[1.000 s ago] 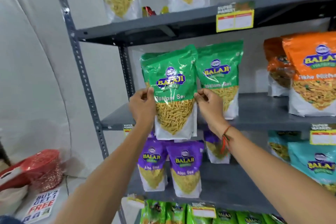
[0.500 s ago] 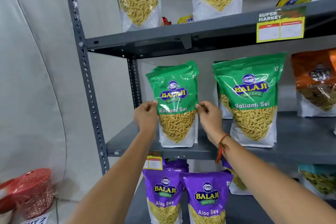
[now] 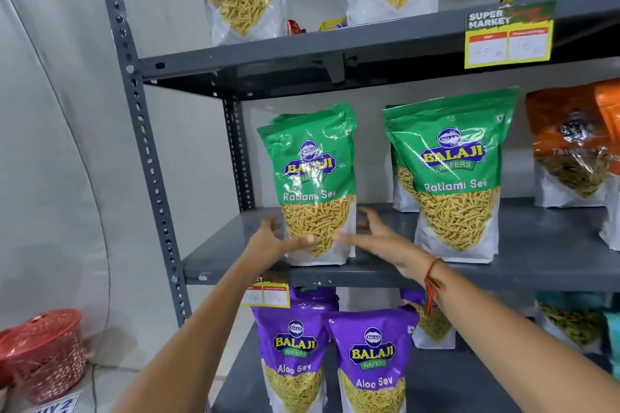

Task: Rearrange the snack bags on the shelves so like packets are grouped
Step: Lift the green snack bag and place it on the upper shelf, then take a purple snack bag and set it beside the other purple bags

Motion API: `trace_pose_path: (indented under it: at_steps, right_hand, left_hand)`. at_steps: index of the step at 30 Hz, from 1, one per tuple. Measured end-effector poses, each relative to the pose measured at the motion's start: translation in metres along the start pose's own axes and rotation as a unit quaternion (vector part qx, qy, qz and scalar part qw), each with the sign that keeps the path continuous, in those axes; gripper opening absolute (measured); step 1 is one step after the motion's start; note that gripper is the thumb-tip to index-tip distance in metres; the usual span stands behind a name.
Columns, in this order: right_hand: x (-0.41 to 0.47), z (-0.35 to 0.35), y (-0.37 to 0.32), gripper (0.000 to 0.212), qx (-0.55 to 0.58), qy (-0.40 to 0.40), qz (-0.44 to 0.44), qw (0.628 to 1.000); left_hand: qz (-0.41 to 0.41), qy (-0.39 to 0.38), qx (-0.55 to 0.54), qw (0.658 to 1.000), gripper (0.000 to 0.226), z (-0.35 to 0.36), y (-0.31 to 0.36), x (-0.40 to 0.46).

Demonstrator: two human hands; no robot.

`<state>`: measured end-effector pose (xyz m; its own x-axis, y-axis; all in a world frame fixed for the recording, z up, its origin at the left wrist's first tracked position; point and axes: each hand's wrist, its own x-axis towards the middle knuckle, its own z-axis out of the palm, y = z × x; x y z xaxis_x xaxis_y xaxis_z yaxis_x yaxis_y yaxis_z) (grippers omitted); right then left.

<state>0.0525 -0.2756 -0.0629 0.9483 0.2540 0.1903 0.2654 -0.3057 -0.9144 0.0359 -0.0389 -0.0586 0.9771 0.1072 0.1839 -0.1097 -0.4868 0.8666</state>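
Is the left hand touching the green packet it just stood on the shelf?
Touching. Head view: left hand thumb lies across the green packet front, low down.

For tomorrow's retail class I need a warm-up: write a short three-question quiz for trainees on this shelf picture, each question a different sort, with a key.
1. True or false: the green Ratlami Sev bag between the left hand and the right hand stands upright on the middle shelf.
2. Which packets stand on the shelf below?
A. orange bags
B. purple Aloo Sev bags
C. red tins
3. Fill in: the yellow price tag on the upper shelf edge reads "SUPER ____".

Key
1. True; its base rests on the shelf, hands at its lower sides.
2. B
3. MARKET
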Motion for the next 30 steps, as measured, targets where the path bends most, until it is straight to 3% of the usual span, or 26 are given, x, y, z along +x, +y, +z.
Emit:
trace_pose_path:
  at_steps: [2, 7, 11, 19, 23, 25, 28, 30]
  right_hand:
    - [-0.001, 0.004, 0.008, 0.107, -0.016, -0.001, -0.004, 1.000]
    - [0.005, 0.013, 0.007, 0.068, -0.038, 0.027, -0.036, 0.998]
    - [0.017, 0.022, 0.004, 0.084, -0.043, 0.028, -0.037, 0.998]
    - [0.043, 0.046, 0.002, 0.102, -0.034, 0.012, -0.045, 0.998]
    - [0.040, 0.048, -0.002, 0.088, -0.031, 0.018, -0.045, 0.998]
    - [0.036, 0.050, -0.002, 0.083, -0.042, 0.024, -0.049, 0.998]
    - [0.024, 0.050, -0.002, 0.086, -0.057, 0.066, -0.068, 0.994]
    - [0.012, 0.047, -0.001, 0.079, -0.071, 0.114, -0.093, 0.987]
  left_hand:
    - [-0.001, -0.013, 0.055, 0.998, 0.115, 0.004, -0.009, -0.001]
    - [0.032, 0.003, 0.062, 0.998, 0.078, 0.004, -0.006, 0.001]
    - [0.037, -0.003, 0.070, 0.997, 0.066, -0.005, -0.006, 0.004]
    - [0.021, -0.003, 0.062, 0.998, 0.071, -0.028, -0.023, 0.026]
    - [0.020, -0.002, 0.072, 0.997, 0.065, -0.027, -0.025, 0.028]
    - [0.020, 0.001, 0.077, 0.997, 0.075, -0.027, -0.027, 0.024]
    - [0.028, 0.061, 0.090, 0.994, 0.112, -0.023, -0.030, 0.011]
    - [0.053, 0.146, 0.070, 0.985, 0.106, -0.016, -0.029, -0.004]
